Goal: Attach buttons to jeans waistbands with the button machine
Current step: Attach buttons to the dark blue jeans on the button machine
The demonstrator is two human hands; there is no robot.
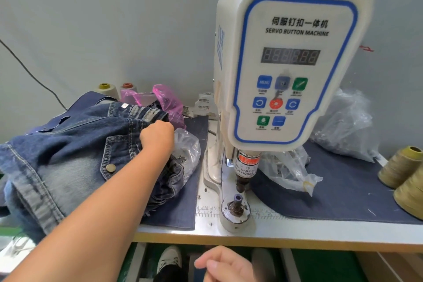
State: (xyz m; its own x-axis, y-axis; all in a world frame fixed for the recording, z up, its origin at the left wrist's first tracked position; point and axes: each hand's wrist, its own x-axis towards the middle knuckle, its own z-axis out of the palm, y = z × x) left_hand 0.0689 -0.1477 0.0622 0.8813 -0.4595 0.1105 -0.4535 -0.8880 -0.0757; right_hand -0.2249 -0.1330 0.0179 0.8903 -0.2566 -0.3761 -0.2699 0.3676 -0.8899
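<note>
Surface [320,229]: white, with a wooden front edge, partly covered by dark blue cloth.
Button machine [290,62]: white housing with blue-trimmed control panel, standing well to the right of the left grip; its lower die post [237,204] is bare.
Jeans [75,151]: a heap of blue denim on the surface's left part, under and around the left grip; a brass button [111,168] shows on a pocket flap.
Clear bag [190,151]: crumpled, just right of the left grip.
Left hand [158,136]: fingers curled down into the denim near the top of the heap, grip closed on the jeans.
Right hand [225,265]: below the surface's edge, fingers loosely curled, holding nothing.
</note>
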